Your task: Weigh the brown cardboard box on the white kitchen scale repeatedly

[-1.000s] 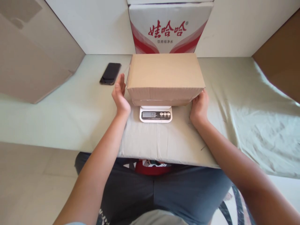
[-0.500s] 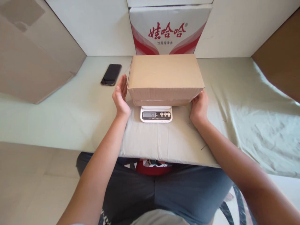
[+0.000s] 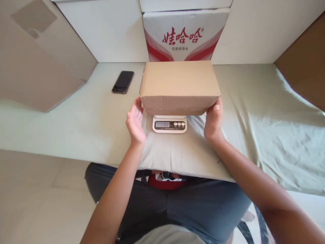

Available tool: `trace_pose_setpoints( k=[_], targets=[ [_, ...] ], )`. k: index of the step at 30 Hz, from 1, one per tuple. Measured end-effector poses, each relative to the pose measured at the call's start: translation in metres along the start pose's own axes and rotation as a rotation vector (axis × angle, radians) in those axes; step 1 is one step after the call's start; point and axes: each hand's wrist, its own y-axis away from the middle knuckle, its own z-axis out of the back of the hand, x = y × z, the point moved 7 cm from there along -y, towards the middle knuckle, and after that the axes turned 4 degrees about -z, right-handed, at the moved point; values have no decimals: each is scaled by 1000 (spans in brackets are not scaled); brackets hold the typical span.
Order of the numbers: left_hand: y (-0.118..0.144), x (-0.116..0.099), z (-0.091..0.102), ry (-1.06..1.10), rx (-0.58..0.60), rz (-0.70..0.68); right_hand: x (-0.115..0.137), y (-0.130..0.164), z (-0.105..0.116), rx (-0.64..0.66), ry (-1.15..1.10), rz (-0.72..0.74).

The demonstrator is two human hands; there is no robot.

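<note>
A plain brown cardboard box (image 3: 179,81) rests on a small white digital scale (image 3: 169,124), whose lit display shows below the box's near edge. My left hand (image 3: 135,119) is held flat with fingers apart, palm turned toward the box's near left corner, fingertips just beside it. My right hand (image 3: 214,118) cups the near right corner: the thumb lies on the front face and the fingers are hidden behind the box's side.
A black phone (image 3: 123,81) lies on the pale green cloth (image 3: 254,112) left of the box. A white and red printed carton (image 3: 183,35) stands right behind the box. Large cardboard sheets lean at the left (image 3: 38,67) and right (image 3: 304,64).
My left hand has drawn back along the box's left side to its near corner. My right hand has shifted up onto the near right corner. The box stays on the scale.
</note>
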Motion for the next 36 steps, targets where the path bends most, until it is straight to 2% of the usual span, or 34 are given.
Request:
trace_pose_setpoints(
  k=[5, 15, 18, 22, 24, 28, 30, 32, 36],
  targets=[
    [14, -9, -6, -41, -46, -19, 19, 9, -13, -3, -63, 11],
    [16, 2, -7, -36, -10, 63, 16, 10, -18, 33, -116, 44],
    [3, -5, -17, -20, 56, 64, 16, -3, -19, 44, -150, 77],
    [-47, -9, -41, 8, 159, -15, 8, -49, -25, 30, -147, 114],
    [-78, 6, -53, 13, 189, -18, -3, -79, -32, 16, -145, 110],
    [-122, 56, -62, 22, 151, 57, -41, -126, -51, 26, -198, 31],
    [-130, 76, -61, 12, 116, 116, -60, -137, -58, 38, -211, -23],
    [-132, 88, -58, 7, 104, 152, -76, -139, -60, 42, -206, -64],
    [-130, 91, -57, 2, 121, 171, -95, -134, -56, 21, -228, -129]
  ],
)
